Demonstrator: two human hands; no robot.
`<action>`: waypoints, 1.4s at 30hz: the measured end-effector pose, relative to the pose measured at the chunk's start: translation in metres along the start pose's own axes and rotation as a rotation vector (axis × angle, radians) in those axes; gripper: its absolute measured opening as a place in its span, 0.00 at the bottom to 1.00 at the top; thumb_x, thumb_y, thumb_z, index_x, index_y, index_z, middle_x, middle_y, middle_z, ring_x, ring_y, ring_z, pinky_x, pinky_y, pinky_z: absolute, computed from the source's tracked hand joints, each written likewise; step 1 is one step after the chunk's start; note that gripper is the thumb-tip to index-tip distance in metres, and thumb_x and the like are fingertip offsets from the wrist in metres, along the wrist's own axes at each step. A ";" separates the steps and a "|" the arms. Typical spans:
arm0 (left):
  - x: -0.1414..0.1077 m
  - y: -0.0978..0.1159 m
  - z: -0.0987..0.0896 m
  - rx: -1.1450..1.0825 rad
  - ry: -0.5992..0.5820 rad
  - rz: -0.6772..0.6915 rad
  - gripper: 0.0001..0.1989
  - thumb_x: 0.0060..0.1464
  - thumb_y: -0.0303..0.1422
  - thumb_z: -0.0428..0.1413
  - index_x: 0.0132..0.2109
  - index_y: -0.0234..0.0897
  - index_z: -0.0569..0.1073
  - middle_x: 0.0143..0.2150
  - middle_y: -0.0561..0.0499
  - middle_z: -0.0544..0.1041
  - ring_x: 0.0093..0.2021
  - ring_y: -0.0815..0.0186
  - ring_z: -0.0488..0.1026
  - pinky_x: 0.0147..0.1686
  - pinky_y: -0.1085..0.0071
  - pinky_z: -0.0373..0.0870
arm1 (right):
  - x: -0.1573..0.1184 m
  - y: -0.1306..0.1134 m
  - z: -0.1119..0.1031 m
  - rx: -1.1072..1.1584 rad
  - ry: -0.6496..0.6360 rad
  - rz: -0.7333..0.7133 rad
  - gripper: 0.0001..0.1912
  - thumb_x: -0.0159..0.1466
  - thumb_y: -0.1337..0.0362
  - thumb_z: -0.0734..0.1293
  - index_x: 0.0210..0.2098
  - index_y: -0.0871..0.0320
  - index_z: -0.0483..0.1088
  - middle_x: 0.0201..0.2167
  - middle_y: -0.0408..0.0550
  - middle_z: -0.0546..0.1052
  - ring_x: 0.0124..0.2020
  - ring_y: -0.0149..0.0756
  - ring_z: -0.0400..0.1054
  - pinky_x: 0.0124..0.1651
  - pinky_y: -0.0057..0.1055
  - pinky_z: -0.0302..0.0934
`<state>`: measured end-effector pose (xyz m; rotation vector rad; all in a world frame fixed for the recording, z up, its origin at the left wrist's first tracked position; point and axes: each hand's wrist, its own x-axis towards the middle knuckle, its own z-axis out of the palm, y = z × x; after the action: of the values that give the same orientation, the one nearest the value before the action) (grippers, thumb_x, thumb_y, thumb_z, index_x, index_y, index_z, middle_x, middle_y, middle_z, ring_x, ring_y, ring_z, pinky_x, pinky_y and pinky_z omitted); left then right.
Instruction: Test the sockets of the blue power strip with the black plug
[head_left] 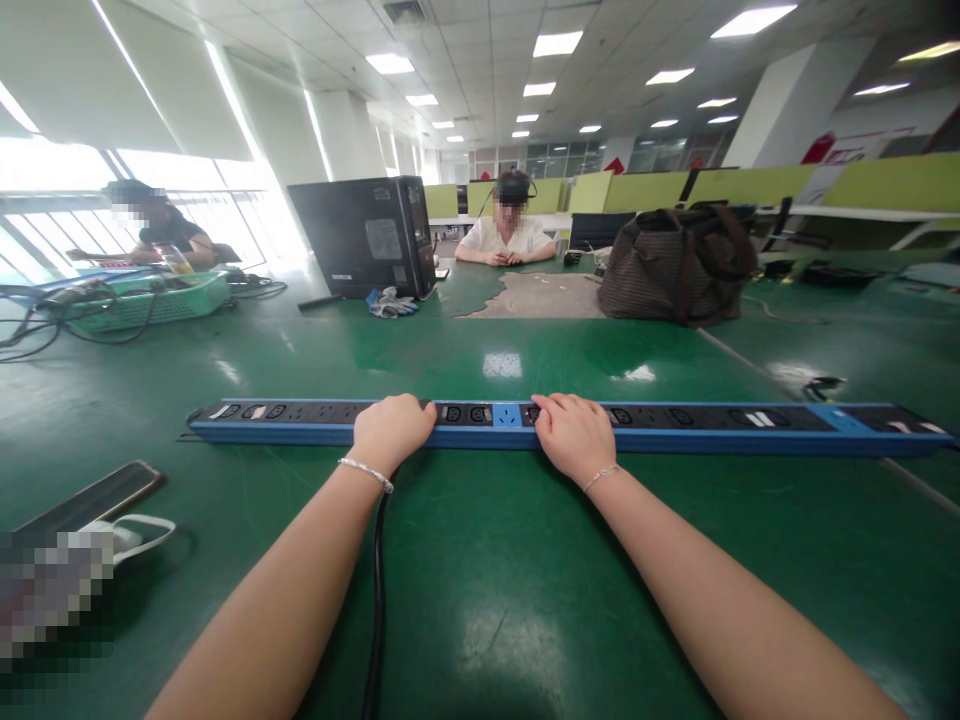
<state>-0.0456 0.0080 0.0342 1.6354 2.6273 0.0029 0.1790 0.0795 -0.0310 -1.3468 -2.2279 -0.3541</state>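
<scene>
A long blue and black power strip (pixel 465 438) lies across the green table, its sockets facing up. My left hand (pixel 394 432) is closed over the strip left of its middle, fingers wrapped over the far edge. Right of the blue middle socket, my right hand (pixel 576 435) grips the same strip with bent fingers. A black cable (pixel 377 600) runs from beneath my left wrist toward the near edge of the view. Whether it joins the strip is hidden.
Beyond the strip stand a black computer case (pixel 360 235), gloves (pixel 392 303), a brown bag (pixel 675 265) and a green basket (pixel 157 305) with cables. A phone (pixel 90 500) lies at left. One person (pixel 506 235) sits opposite, another (pixel 169 235) at far left.
</scene>
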 end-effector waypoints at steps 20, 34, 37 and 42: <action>-0.035 -0.032 -0.080 -0.121 0.306 -0.030 0.28 0.51 0.52 0.38 0.34 0.38 0.75 0.34 0.40 0.76 0.34 0.52 0.71 0.31 0.60 0.64 | 0.000 0.000 -0.001 0.009 -0.017 0.016 0.19 0.62 0.64 0.54 0.46 0.53 0.72 0.42 0.46 0.75 0.44 0.34 0.64 0.47 0.32 0.48; -0.024 -0.004 -0.040 -1.113 -0.312 0.249 0.23 0.49 0.51 0.48 0.22 0.35 0.65 0.18 0.55 0.64 0.16 0.76 0.57 0.15 0.77 0.46 | 0.000 0.001 -0.004 0.053 -0.043 0.019 0.19 0.63 0.64 0.53 0.46 0.53 0.71 0.43 0.46 0.74 0.45 0.35 0.64 0.49 0.34 0.49; -0.021 -0.001 -0.034 -1.254 -0.430 0.195 0.18 0.49 0.46 0.52 0.25 0.33 0.66 0.19 0.55 0.64 0.16 0.77 0.55 0.14 0.78 0.40 | 0.001 0.004 -0.005 0.135 -0.037 0.030 0.19 0.62 0.64 0.54 0.46 0.55 0.71 0.45 0.47 0.73 0.48 0.37 0.63 0.51 0.35 0.50; -0.019 0.009 -0.024 -1.534 -0.439 0.217 0.10 0.47 0.36 0.56 0.32 0.33 0.66 0.24 0.53 0.68 0.21 0.76 0.63 0.14 0.82 0.45 | 0.006 -0.016 -0.027 0.562 0.064 0.270 0.18 0.61 0.61 0.54 0.43 0.59 0.70 0.39 0.50 0.75 0.42 0.37 0.67 0.47 0.36 0.58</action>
<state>-0.0303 -0.0042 0.0591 1.0263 1.2609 1.1432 0.1707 0.0640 -0.0041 -1.2675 -1.8587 0.3025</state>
